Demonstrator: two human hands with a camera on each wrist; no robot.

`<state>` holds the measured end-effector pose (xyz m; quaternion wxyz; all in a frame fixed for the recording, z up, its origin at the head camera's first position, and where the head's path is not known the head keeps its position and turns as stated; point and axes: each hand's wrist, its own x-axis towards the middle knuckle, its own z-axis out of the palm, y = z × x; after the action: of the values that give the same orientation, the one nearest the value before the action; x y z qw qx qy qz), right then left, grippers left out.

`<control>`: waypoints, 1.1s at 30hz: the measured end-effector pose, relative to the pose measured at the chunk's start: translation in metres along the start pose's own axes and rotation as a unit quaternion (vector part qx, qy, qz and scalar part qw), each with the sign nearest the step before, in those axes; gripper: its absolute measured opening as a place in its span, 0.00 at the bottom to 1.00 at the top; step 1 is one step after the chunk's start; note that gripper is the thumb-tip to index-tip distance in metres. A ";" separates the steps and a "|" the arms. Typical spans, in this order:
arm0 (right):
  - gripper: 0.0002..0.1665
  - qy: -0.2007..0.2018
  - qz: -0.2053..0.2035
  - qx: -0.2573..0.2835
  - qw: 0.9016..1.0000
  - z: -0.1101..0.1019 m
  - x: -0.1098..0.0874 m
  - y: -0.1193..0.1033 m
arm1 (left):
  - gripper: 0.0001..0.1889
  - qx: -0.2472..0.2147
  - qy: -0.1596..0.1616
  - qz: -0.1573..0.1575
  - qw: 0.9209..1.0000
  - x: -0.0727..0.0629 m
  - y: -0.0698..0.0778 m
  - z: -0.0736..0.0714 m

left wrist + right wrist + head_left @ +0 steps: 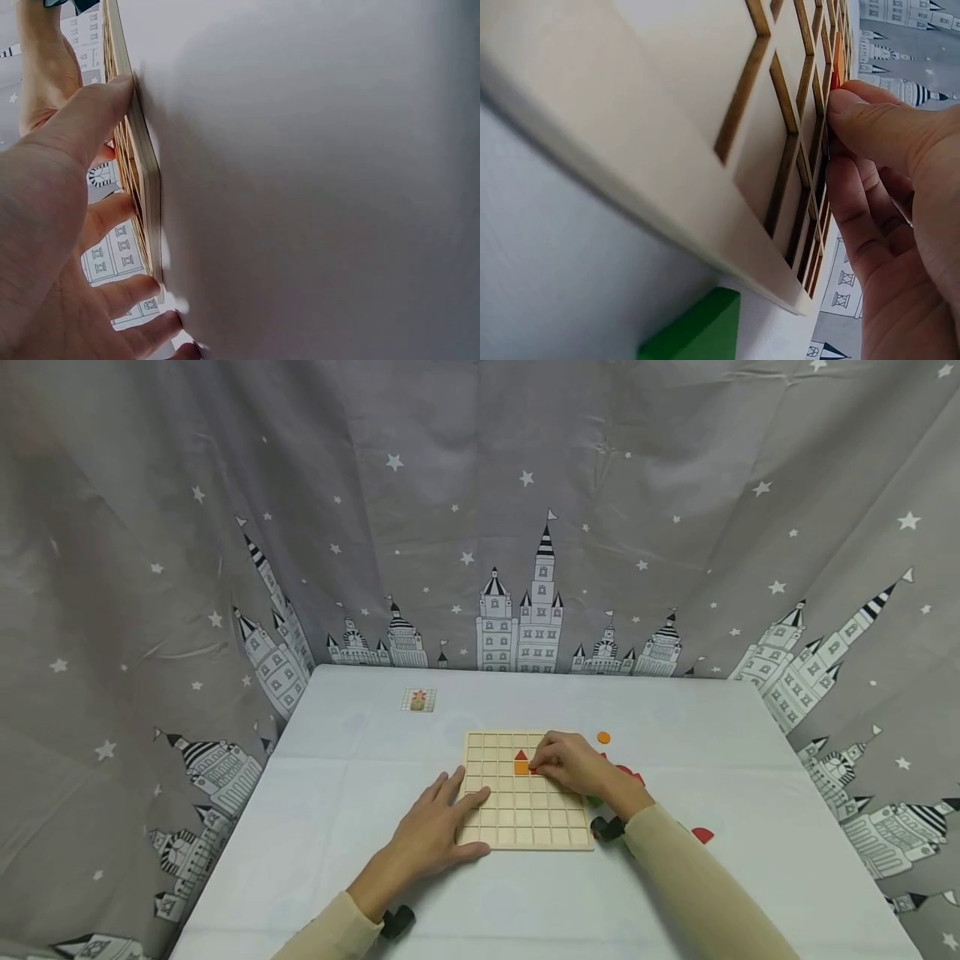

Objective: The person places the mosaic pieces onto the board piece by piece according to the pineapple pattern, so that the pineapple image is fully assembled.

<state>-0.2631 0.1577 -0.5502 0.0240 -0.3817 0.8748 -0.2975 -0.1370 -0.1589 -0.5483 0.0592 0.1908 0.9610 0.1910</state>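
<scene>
So the wooden board (525, 818) sits just below the centre of the head view; the left hand (433, 827) has its fingers spread wide on its left edge; the right hand (573, 762) pinches a small red piece (532, 769), shape mostly hidden, just beside an orange square (521, 767) topped by a red triangle (521, 755); there's an orange disc (603, 737) right of the board, a picture card (417, 700) up and left, and a red wedge (702, 835) lower right.
</scene>
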 end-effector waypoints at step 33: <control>0.13 0.043 0.077 0.007 0.996 -0.027 -0.037 0.015 | 0.48 -0.007 0.004 0.001 1.000 -0.002 0.001 0.000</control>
<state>-0.2545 0.2043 -0.5432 0.0114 -0.2998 0.8998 -0.3169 -0.1344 -0.1585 -0.5477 0.0560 0.1909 0.9597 0.1984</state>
